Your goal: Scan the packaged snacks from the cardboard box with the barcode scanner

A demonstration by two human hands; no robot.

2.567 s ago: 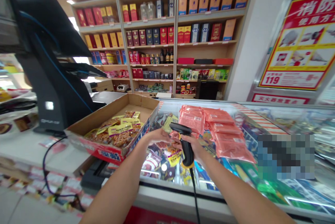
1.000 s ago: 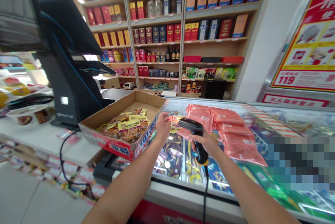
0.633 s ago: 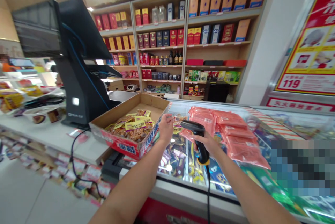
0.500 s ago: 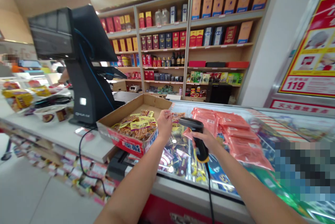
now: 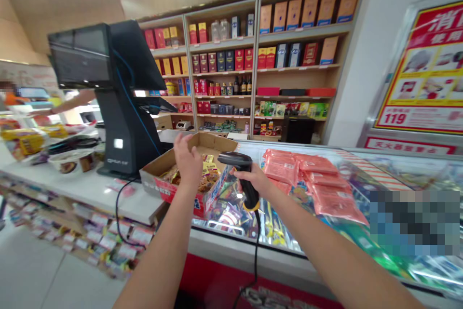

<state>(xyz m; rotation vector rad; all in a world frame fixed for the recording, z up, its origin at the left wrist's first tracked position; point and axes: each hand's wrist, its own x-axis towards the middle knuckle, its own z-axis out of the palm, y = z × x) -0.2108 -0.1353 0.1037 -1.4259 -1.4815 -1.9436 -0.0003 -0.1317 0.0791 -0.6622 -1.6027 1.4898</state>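
Note:
My left hand (image 5: pixel 188 160) hovers over an open cardboard box (image 5: pixel 155 186) with its fingers apart, and I see nothing held in it. Small snack packets (image 5: pixel 211 179) with yellow labels lie in the box, partly hidden by that hand. Just right of the box, my right hand (image 5: pixel 256 180) grips a black barcode scanner (image 5: pixel 249 193) by its handle. The scanner's head (image 5: pixel 235 159) points left, towards the box. From the yellow-trimmed base of the handle a black cable (image 5: pixel 256 246) hangs down over the counter's front.
Flat orange-pink packs (image 5: pixel 325 179) are piled on the glass-topped counter (image 5: pixel 246 236) at right. A black point-of-sale terminal (image 5: pixel 121 126) stands left of the box. Another person's arm (image 5: pixel 68 104) shows behind it. Shelves of boxed goods (image 5: pixel 224 60) line the back wall.
My left hand has moved left from beside the scanner to above the box, and its pinched fingers have spread. My right hand has brought the scanner left, closer to the box.

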